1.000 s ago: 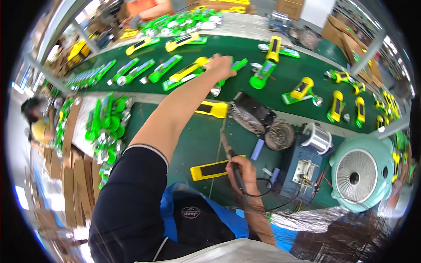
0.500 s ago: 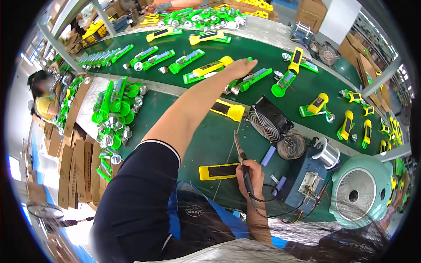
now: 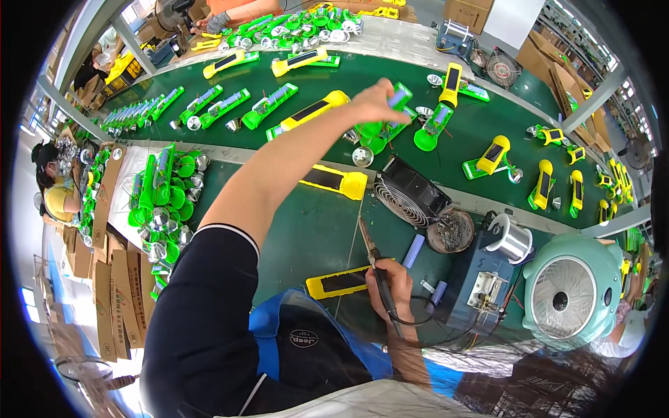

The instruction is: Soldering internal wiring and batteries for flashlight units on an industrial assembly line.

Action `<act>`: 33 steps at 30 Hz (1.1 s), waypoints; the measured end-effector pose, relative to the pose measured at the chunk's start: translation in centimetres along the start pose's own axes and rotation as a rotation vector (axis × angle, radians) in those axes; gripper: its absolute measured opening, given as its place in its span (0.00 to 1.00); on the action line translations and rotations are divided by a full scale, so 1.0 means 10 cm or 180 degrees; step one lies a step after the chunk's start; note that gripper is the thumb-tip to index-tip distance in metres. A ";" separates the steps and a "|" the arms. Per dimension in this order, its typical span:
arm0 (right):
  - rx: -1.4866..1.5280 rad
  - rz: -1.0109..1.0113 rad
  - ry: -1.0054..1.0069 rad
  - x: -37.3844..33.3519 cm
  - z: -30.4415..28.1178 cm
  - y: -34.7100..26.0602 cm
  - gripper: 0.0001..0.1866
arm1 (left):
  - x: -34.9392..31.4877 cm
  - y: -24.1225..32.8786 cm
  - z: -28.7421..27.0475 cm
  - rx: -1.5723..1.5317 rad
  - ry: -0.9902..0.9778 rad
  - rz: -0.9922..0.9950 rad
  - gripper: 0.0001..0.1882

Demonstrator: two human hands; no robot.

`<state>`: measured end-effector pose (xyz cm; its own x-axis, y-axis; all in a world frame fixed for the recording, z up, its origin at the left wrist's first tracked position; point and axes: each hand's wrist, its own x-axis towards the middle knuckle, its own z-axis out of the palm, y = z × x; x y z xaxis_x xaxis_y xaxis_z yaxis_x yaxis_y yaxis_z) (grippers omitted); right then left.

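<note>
Stretched out over the far green work surface, my left hand (image 3: 375,104) is closed around a green flashlight housing (image 3: 400,96) with a battery in it. The palm hides part of the housing, and a silver reflector (image 3: 362,157) hangs below. Another green housing lies just under the hand. My right hand (image 3: 391,289) grips a soldering iron (image 3: 376,259) by its dark handle, its tip angled up and away from me. Beside that hand lies a yellow casing with a dark panel (image 3: 338,283). A second yellow casing (image 3: 345,182) rests farther away, near the belt's edge.
A small black fan (image 3: 411,191) and a round tin (image 3: 451,232) stand ahead of the right hand. To the right are a solder spool (image 3: 509,237), a blue soldering station (image 3: 463,299) and a mint-green fan (image 3: 561,299). Green housings (image 3: 167,188) are piled at left.
My left hand has closed on a green housing and raised it off the belt, tilting it. My right hand keeps the soldering iron. The whole view has shifted slightly.
</note>
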<state>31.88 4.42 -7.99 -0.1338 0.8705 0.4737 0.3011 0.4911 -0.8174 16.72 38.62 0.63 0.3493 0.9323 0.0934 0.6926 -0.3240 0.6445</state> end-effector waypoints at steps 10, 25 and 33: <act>-0.0232 0.0036 0.0079 -0.14 0.05 0.17 0.19 | -0.26 0.32 0.19 0.0981 0.0115 -0.0796 0.50; 0.0697 0.0343 0.0215 -0.04 0.02 -0.05 0.18 | -5.14 0.26 -1.96 0.1523 0.3309 -0.1306 0.37; -0.0124 0.0127 0.0132 0.02 -0.11 0.06 0.20 | -8.44 -1.60 -0.99 0.0673 0.3183 -0.5204 0.44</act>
<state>33.05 4.86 -7.97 -0.0818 0.8868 0.4548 0.3421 0.4536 -0.8230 -30.06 -33.31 -10.01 -0.9994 0.0197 -0.0297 0.0037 0.8867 0.4623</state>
